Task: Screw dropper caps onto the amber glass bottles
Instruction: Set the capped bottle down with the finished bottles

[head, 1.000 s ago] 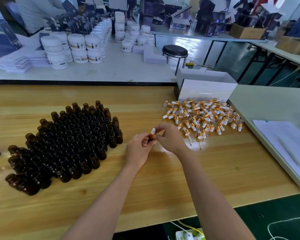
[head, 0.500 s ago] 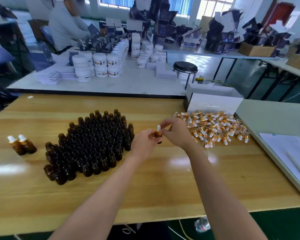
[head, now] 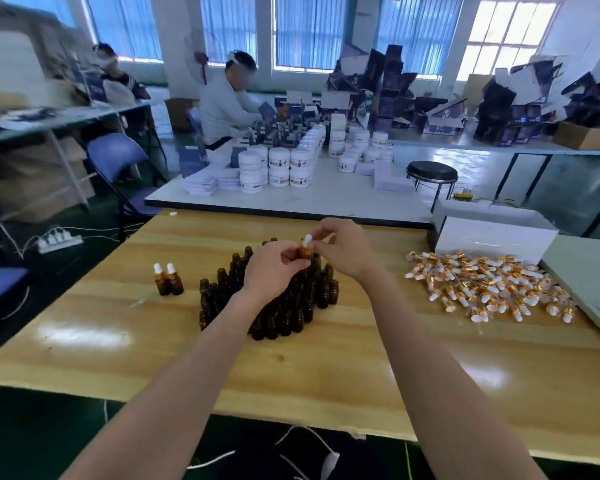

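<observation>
The wooden worktop (head: pixel 326 368) spans the near scene. A packed cluster of open amber bottles (head: pixel 284 313) stands at its middle, partly hidden by the left forearm. To the right lies a loose heap of dropper caps (head: pixel 482 285), gold collars and white bulbs, with a white box (head: pixel 492 237) just beyond it at the far edge. The left hand (head: pixel 274 268) and right hand (head: pixel 343 251) meet above the far part of the cluster. Two capped bottles (head: pixel 168 280) stand side by side, left of the cluster. The left fingers curl round a held bottle (head: pixel 305 253), upright and off the worktop. The right fingers pinch the dropper cap (head: pixel 307 240) seated on its neck.
</observation>
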